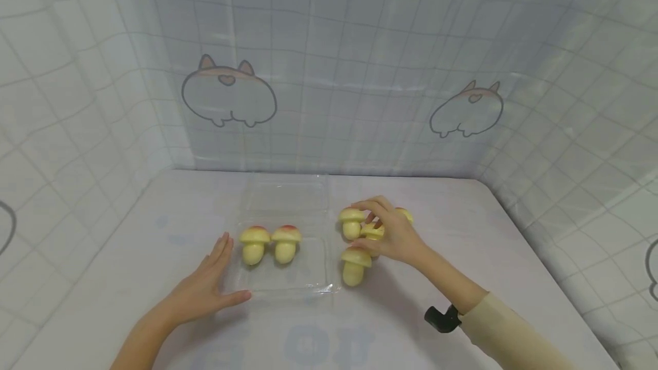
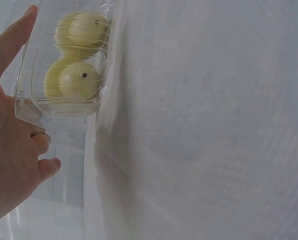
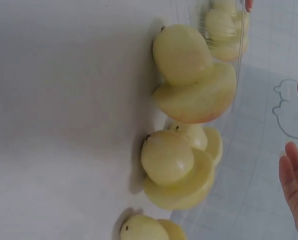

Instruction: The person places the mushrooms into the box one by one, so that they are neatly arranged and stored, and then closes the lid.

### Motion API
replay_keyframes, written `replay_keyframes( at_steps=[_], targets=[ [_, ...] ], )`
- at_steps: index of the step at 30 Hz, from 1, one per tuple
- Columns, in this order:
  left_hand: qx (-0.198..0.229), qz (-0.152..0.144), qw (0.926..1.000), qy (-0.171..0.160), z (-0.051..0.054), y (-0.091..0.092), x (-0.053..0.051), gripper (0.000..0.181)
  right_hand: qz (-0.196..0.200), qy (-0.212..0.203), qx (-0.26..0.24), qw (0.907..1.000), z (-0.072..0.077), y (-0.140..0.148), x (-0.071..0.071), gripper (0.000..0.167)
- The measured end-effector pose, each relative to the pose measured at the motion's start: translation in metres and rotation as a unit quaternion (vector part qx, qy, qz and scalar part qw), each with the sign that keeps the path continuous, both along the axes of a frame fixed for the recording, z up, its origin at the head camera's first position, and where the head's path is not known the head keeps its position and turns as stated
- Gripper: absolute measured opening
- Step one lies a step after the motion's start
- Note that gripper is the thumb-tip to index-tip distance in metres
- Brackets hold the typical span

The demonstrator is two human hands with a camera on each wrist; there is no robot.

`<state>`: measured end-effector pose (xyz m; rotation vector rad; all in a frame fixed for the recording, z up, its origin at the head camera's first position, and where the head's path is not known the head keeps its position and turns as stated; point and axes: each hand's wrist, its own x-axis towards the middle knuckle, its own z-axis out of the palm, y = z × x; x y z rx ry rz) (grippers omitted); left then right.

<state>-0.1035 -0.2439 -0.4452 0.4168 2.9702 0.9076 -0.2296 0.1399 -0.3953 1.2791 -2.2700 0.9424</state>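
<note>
Two toy mushrooms [image 1: 285,251], pale yellow with reddish cap tops, lie side by side in the left part of a clear plastic clamshell box [image 1: 315,267]. My left hand [image 1: 204,289] is spread at the box's left side, thumb by the near corner and fingers along the edge. Beside the box on the right lies a loose group of several more mushrooms; the nearest mushroom [image 1: 354,267] is in front. Over this group hovers my right hand [image 1: 394,237], fingers bent and apart, partly covering the middle mushroom [image 1: 372,231]. The right wrist view shows its fingertips [image 3: 291,170] clear of the mushrooms.
The box's lid [image 1: 285,194] lies folded back behind its base. A pale cloth [image 1: 447,278] covers the table. Gridded curtains with cartoon animal drawings [image 1: 229,96] rise at the back and both sides. A black wrist strap piece [image 1: 442,320] hangs by the right sleeve.
</note>
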Motion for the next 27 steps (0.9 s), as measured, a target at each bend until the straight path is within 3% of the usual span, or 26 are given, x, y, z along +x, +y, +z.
replay_keyframes(
  at_steps=[10,20,27],
  targets=[
    [0.001,0.002,1.0000,-0.003,-0.002,-0.001,0.001,0.117,-0.030,0.016,0.011,0.9994,-0.002,0.015,0.004,0.067],
    [0.008,-0.003,0.9999,-0.005,-0.002,-0.001,0.001,0.116,-0.025,-0.017,-0.007,0.9995,-0.019,0.021,0.013,0.064],
    [0.008,-0.004,1.0000,-0.003,-0.002,0.000,0.001,0.116,-0.013,-0.049,0.020,0.9985,-0.034,0.016,0.023,0.059]
  ],
)
